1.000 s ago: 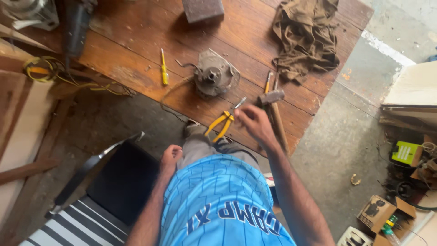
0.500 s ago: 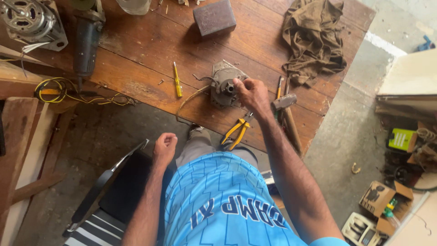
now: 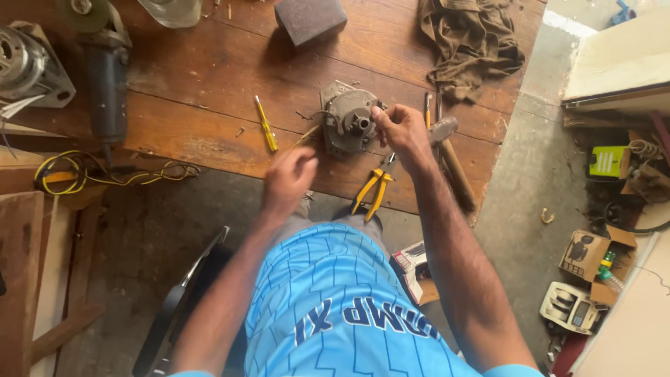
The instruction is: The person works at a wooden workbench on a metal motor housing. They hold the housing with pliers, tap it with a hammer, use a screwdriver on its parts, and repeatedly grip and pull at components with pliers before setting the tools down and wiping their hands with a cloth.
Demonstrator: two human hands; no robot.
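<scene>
Gripping the grey motor housing point(image 3: 347, 124) at its right edge with my right hand point(image 3: 399, 128), fingers closed on it; it lies on the wooden counter point(image 3: 209, 105). My left hand point(image 3: 288, 178) hovers near, fingers loosely curled, yellow pliers point(image 3: 372, 192) just beside

A workshop: wooden workbench point(image 3: 209, 91), angle grinder point(image 3: 105, 77), pliers point(image 3: 370, 192), hammer point(image 3: 450, 157).

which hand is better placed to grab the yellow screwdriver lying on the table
Left, probably. The left hand hovers free just right of the yellow screwdriver, while the right hand is gripping the grey motor housing, farther away.
</scene>
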